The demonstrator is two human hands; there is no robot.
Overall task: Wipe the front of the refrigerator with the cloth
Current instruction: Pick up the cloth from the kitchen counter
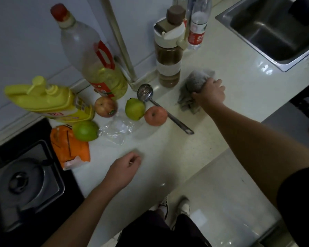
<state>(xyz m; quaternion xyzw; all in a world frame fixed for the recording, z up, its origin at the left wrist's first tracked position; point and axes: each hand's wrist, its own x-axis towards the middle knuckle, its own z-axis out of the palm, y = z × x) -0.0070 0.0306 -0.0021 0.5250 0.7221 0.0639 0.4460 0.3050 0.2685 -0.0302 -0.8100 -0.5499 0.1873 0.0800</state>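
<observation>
1. Head view: cloth [194, 82] lies on the counter [221, 122], far right, between the brown bottle [169, 56] and the sink [275, 50].
2. Right hand [209, 93] is on top of the cloth, with fingers curled over its bunched far part and thumb on the near side. It grips the cloth.
3. Left hand [125, 164] is low and near the counter's front edge, fingers loosely curled, holding nothing. It is well apart from the cloth.
4. Key relation: the cloth is forward and right of the body, under the right hand only. The left hand would have to cross past the ladle [165, 113] and fruit to reach it.
5. Cloth shape: a lump at the far end with a loose tail trailing toward the person, so the long axis runs roughly far to near.
6. Fridge is not in view, so I cannot tell which way it lies.
7. Step, as a judgement: picking up the cloth. No wiping has started yet.
8. Next, probably: lift the cloth clear, mind the trailing tail beside the ladle handle, and turn toward the fridge.
</observation>
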